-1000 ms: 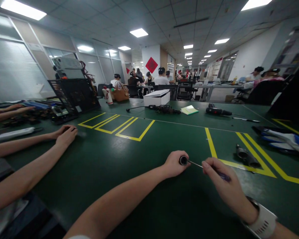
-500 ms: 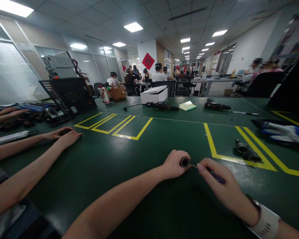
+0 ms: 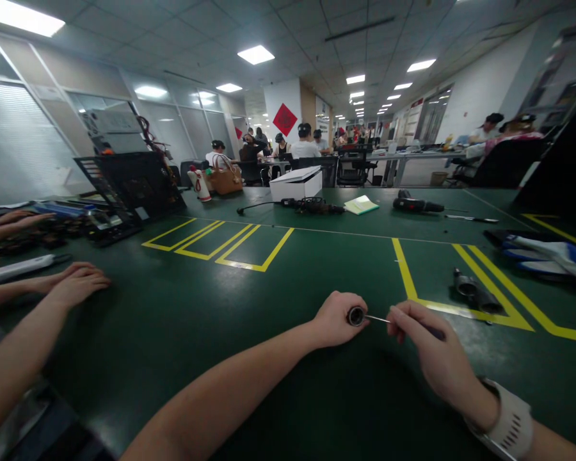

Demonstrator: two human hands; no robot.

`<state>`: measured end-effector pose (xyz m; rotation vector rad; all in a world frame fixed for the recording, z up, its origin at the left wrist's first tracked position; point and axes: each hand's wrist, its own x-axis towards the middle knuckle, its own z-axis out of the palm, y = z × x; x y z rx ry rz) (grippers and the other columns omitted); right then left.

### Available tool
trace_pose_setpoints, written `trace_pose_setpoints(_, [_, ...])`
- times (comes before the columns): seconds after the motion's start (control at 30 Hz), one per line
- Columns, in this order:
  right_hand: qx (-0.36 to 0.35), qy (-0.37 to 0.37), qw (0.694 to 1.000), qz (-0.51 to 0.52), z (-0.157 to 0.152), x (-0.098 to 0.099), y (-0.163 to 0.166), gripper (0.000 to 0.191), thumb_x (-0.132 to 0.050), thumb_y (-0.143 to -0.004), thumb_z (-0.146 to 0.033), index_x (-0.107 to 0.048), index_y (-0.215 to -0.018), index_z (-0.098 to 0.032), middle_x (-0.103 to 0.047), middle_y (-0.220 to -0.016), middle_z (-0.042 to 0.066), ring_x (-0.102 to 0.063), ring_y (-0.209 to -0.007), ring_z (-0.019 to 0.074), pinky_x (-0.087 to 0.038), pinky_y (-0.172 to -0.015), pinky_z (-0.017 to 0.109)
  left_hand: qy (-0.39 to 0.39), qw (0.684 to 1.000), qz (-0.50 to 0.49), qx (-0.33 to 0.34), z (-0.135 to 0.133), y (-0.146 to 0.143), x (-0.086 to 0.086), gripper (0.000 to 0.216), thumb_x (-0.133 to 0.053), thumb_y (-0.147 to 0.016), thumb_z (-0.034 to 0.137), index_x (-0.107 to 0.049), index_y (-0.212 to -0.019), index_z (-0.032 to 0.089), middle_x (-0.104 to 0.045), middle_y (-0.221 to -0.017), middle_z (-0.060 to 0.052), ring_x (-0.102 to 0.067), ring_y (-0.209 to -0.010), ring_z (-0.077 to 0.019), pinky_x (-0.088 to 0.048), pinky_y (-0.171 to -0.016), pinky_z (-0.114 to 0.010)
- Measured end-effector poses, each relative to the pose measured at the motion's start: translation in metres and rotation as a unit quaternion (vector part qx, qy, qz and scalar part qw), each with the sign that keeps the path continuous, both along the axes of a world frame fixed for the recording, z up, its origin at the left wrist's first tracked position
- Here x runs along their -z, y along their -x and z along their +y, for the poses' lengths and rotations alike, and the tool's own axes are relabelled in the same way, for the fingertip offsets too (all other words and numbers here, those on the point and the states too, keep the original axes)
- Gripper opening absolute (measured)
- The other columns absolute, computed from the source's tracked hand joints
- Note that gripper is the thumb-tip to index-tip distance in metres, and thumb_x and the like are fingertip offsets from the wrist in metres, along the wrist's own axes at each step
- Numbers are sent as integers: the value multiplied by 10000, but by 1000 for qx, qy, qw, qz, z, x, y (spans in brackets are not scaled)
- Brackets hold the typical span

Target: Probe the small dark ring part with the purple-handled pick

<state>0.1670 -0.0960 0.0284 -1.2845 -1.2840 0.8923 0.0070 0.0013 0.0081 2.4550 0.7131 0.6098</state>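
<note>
My left hand (image 3: 338,319) is closed around a small dark cylindrical part (image 3: 356,315), whose round hollow end faces me. From the right, the thin metal shaft of a screwdriver (image 3: 378,319) reaches to the side of that part; whether its tip sits in a screw is too small to tell. My right hand (image 3: 429,342) grips the screwdriver's dark handle, mostly hidden by the fingers. Beyond the right hand, a grey metal and black cylindrical part (image 3: 477,292) lies inside a yellow-taped area.
Blue and white gloves (image 3: 547,256) lie at the right. Farther back are a power drill (image 3: 417,202), a pen (image 3: 471,219), a notepad (image 3: 361,205), a corded dark tool (image 3: 312,205) and a white box (image 3: 296,182). A co-worker's hands (image 3: 79,282) rest on the green table at left.
My right hand has shifted slightly right and its fingers have changed position, showing more of the screwdriver shaft. My left hand stays nearly still. The co-worker's hands have moved left.
</note>
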Motion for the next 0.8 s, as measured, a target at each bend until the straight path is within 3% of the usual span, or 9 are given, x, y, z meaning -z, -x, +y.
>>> trace_pose_setpoints(0.1, [-11,-33,993,-112,-5,-4,1,307,-520,-849,-413,-567,-617,-217,-534,-612,-2,-496,-602,174,-367,-561,308,-8,1000,11,-5,-1,0,-1,104,-628,-770,250,-568,-783,165,-597,-758,17,-570,-729,-127,-404,-766,-277])
trace_pose_setpoints(0.17, [-22,-30,992,-120,-5,-5,1,313,-513,-853,-412,-565,-614,-218,-536,-615,-2,-500,-607,176,-367,-566,311,-4,1000,9,0,-1,0,-1,108,-631,-769,250,-567,-782,164,-597,-760,14,-571,-734,-130,-406,-763,-279])
trace_pose_setpoints(0.33, [-18,41,997,58,2,0,-2,284,-555,-835,-403,-608,-633,-210,-565,-639,8,-503,-635,174,-401,-576,304,28,999,-23,11,1,1,0,127,-645,-754,237,-547,-744,157,-575,-748,21,-553,-716,-118,-418,-755,-269])
trace_pose_setpoints(0.47, [-6,97,974,202,5,5,0,243,-606,-804,-385,-628,-645,-204,-575,-643,8,-495,-614,160,-412,-556,290,65,997,-46,4,1,0,2,126,-653,-734,204,-540,-719,150,-553,-722,18,-525,-676,-111,-422,-672,-238])
trace_pose_setpoints(0.57, [-5,102,965,241,5,8,1,225,-609,-812,-379,-629,-664,-210,-582,-667,4,-498,-626,156,-414,-563,286,83,994,-70,-5,0,-1,1,135,-662,-724,196,-537,-711,146,-539,-711,19,-508,-654,-105,-409,-623,-224])
trace_pose_setpoints(0.8, [-20,24,999,44,-1,9,-4,264,-568,-850,-409,-645,-691,-213,-579,-682,5,-510,-687,172,-387,-617,299,65,997,-37,-6,2,0,-1,155,-674,-728,245,-551,-726,149,-570,-716,29,-546,-699,-112,-421,-721,-253])
